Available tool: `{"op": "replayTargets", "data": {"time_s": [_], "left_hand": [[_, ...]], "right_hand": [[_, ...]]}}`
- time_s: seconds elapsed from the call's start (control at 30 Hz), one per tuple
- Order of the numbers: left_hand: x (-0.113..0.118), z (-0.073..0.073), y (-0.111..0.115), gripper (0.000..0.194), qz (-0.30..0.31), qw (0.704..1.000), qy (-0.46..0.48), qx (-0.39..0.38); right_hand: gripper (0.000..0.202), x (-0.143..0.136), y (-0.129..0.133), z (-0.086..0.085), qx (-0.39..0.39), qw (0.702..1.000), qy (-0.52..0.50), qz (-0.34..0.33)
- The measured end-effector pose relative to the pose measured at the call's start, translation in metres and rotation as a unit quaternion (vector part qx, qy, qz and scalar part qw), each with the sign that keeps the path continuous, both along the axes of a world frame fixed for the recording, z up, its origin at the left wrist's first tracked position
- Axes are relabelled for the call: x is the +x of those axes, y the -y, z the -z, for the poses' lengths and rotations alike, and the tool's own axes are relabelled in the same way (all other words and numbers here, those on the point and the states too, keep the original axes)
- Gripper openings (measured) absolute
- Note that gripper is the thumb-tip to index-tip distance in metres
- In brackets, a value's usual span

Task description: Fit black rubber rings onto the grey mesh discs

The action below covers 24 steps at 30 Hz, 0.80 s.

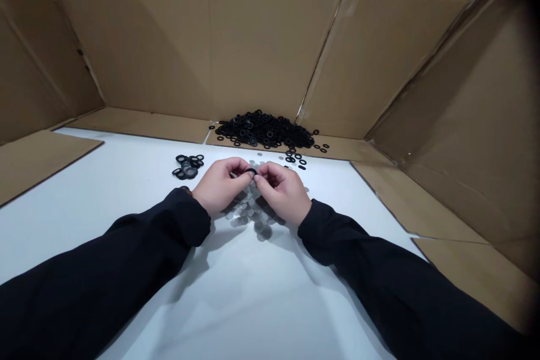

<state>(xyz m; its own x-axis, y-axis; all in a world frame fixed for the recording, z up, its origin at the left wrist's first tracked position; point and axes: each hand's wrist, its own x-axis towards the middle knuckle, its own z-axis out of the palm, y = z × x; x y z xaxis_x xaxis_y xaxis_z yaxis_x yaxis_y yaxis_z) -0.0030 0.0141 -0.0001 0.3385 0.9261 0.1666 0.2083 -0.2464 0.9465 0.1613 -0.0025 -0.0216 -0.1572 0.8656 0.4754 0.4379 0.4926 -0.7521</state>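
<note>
Between my two hands is a small black ring (251,171), pinched by the fingertips of both. My left hand (223,184) is closed on its left side, and my right hand (283,188) is closed on its right side. Whether a disc sits inside the ring is too small to tell. Under and just in front of my hands, a scatter of thin greyish, see-through discs (264,230) lies on the white surface. Left of my left hand sits a small cluster of black rings (186,167), some with greyish centres.
A large heap of black rings (265,128) lies at the back against an upright cardboard wall (261,39). Several loose rings (297,156) are spread at its right front. Cardboard flaps (396,202) border the white tabletop (253,292), with more cardboard walls at both sides.
</note>
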Motion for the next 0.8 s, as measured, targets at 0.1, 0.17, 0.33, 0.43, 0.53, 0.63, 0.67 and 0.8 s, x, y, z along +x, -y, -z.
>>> {"op": "replayTargets", "data": {"time_s": [0.1,0.17,0.33,0.43,0.53,0.63,0.67,0.8], "left_hand": [[0.0002,-0.0007,0.001,0.015,0.019,1.0,-0.024,0.006],[0.0,-0.0006,0.0006,0.016,0.036,0.999,-0.029,0.003],[-0.0002,0.0014,-0.001,0.018,0.021,1.0,-0.006,-0.011],[-0.0002,0.002,-0.0008,0.02,0.005,0.999,0.034,-0.024],[-0.0004,0.0018,-0.0006,0.02,0.004,0.999,0.033,-0.017],[-0.0006,0.0015,-0.0006,0.018,0.001,1.0,-0.009,0.008],[-0.0006,0.0015,-0.0006,0.017,0.002,1.0,-0.02,0.014],[-0.0008,0.0015,-0.0005,0.015,0.0,0.999,-0.028,0.02]], "right_hand": [[0.007,0.0011,-0.0002,-0.0016,0.01,1.0,0.017,0.01],[0.008,0.0022,-0.0004,-0.0023,0.019,0.999,0.029,0.013],[0.006,0.0034,-0.0018,-0.0007,0.001,1.0,0.002,0.0],[0.008,0.0026,-0.0026,0.0015,-0.004,1.0,-0.003,-0.011],[0.009,0.0025,-0.0025,0.0029,-0.002,1.0,0.005,-0.007],[0.006,0.0034,-0.0017,0.0027,0.008,1.0,0.008,0.004],[0.005,0.0037,-0.0014,0.0025,0.013,1.0,0.014,0.007],[0.004,0.0036,-0.0003,0.0017,0.024,0.999,0.042,0.004]]}}
